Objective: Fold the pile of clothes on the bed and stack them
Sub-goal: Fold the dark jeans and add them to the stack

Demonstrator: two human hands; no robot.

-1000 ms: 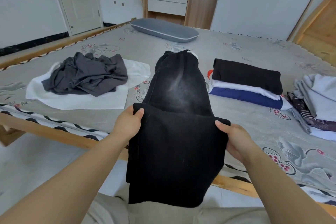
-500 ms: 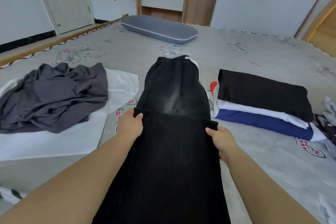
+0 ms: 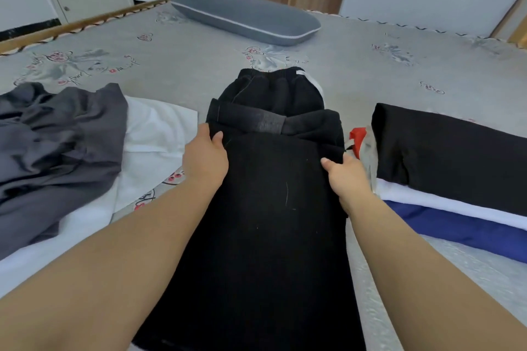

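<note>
Black trousers [image 3: 273, 208] lie lengthwise on the bed in front of me, waistband at the far end, the leg ends folded up over the upper part. My left hand [image 3: 206, 157] grips the left edge of the folded-over layer, thumb on top. My right hand [image 3: 348, 177] grips its right edge the same way. To the right sits a stack of folded clothes [image 3: 456, 168]: black on top, white, then navy blue. On the left a crumpled dark grey garment [image 3: 54, 145] rests on a white garment [image 3: 154, 134].
The grey patterned bed cover [image 3: 176, 65] stretches away to a long grey pillow [image 3: 245, 20] at the far side. A red and grey item [image 3: 362, 142] pokes out beside the stack. A wooden bed rail [image 3: 85, 23], a door and a drawer cabinet stand behind.
Both hands have carried the trouser leg ends up from the bed's edge and forward over the upper part. The fold now reaches near the waistband, and my view has moved closer.
</note>
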